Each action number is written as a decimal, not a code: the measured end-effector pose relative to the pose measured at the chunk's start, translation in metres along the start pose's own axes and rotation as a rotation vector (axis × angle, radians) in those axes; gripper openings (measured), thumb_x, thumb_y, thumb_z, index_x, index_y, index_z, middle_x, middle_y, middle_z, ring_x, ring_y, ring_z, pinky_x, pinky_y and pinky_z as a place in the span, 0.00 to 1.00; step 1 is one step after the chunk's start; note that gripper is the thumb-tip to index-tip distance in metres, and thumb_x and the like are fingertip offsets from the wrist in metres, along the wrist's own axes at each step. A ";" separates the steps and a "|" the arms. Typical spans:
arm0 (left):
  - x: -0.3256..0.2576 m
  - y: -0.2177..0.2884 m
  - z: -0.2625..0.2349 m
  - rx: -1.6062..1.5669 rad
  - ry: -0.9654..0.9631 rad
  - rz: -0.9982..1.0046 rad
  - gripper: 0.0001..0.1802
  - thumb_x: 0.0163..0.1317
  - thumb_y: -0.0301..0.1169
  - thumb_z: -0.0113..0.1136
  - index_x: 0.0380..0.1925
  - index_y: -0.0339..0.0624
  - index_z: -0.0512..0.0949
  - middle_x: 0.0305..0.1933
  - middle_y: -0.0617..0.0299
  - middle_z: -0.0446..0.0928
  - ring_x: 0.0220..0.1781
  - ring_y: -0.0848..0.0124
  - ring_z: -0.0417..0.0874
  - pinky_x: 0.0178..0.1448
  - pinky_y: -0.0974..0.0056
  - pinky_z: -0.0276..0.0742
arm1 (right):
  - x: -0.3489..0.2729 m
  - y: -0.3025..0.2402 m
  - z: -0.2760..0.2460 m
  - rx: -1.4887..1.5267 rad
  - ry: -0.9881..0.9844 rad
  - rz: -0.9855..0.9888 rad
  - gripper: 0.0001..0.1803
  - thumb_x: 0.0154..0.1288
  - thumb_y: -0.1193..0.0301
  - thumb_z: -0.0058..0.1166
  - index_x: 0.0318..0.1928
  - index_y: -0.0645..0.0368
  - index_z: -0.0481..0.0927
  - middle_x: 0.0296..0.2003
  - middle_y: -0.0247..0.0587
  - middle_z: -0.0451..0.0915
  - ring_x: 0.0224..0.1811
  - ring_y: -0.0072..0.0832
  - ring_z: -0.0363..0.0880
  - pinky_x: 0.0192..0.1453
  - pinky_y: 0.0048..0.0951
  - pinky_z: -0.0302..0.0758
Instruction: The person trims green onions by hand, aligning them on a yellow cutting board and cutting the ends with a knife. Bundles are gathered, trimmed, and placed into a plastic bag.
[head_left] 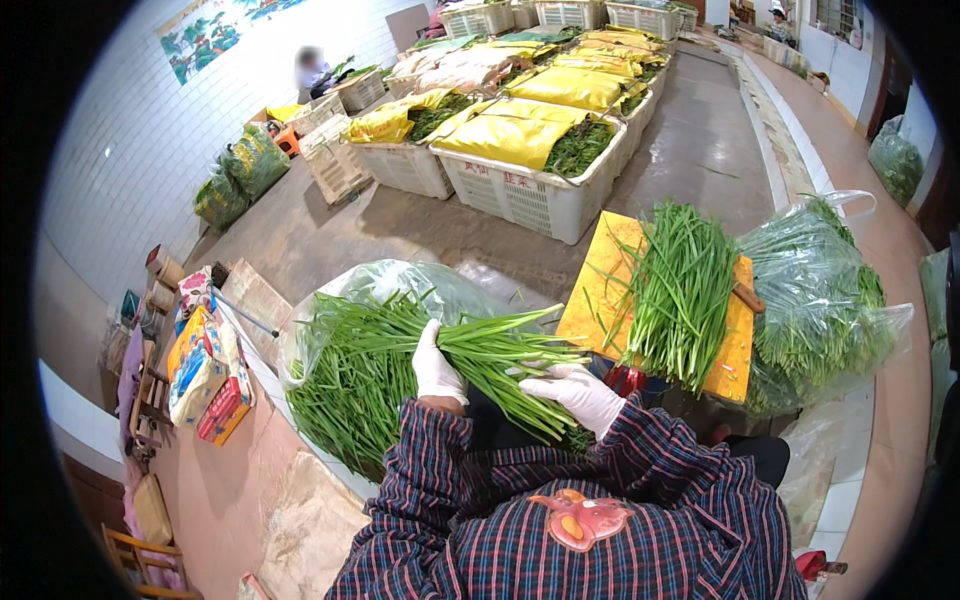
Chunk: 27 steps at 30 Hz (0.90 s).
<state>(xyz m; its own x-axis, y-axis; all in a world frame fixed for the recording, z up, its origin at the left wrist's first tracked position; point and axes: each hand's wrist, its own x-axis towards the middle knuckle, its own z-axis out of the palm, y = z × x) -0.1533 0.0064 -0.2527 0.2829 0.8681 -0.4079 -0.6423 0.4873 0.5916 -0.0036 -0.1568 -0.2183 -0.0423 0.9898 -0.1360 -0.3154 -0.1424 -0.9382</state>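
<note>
In front of me I hold a loose bunch of garlic chives (492,347), its pale stem ends pointing right. My left hand (437,366), in a white glove, is wrapped round the leafy part. My right hand (572,392), also gloved, has its fingers closed about the lower stems. Below and left of the bunch lies a big heap of garlic chives (345,395) in a clear plastic bag (440,285). Right of my hands, a thick bundle of garlic chives (685,290) rests on a yellow board (590,322). A wooden handle (748,297) sticks out beside that bundle.
Clear bags of greens (820,300) stand beyond the board at right. White plastic crates (530,210) with greens and yellow covers (510,130) fill the back. Another person (312,70) sits far left. A chair (145,555) and colourful bags (205,365) stand at left.
</note>
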 end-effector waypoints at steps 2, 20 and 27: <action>0.006 0.001 -0.007 0.000 0.001 0.017 0.18 0.61 0.38 0.54 0.44 0.34 0.74 0.42 0.52 0.78 0.40 0.57 0.80 0.46 0.53 0.78 | -0.001 0.000 0.004 0.008 -0.028 -0.006 0.22 0.65 0.65 0.53 0.56 0.64 0.74 0.52 0.40 0.76 0.56 0.24 0.71 0.61 0.25 0.64; 0.034 0.074 -0.060 -0.037 -0.050 0.077 0.22 0.64 0.43 0.48 0.43 0.33 0.75 0.44 0.49 0.79 0.42 0.55 0.80 0.51 0.52 0.77 | -0.105 0.042 -0.121 -0.499 -0.159 0.286 0.17 0.70 0.62 0.42 0.38 0.62 0.77 0.35 0.43 0.80 0.45 0.32 0.78 0.49 0.29 0.71; 0.027 0.076 -0.044 -0.081 -0.139 0.074 0.21 0.65 0.43 0.48 0.43 0.34 0.75 0.43 0.50 0.79 0.43 0.56 0.80 0.52 0.53 0.76 | -0.064 0.005 -0.038 -1.044 0.153 -0.215 0.30 0.61 0.55 0.53 0.58 0.61 0.69 0.48 0.55 0.75 0.52 0.47 0.74 0.57 0.38 0.70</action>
<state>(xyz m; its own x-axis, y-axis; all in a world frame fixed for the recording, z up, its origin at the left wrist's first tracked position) -0.2259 0.0630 -0.2490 0.3250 0.9089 -0.2614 -0.7188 0.4170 0.5563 0.0335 -0.2209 -0.2269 0.0594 0.9938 0.0937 0.6659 0.0305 -0.7454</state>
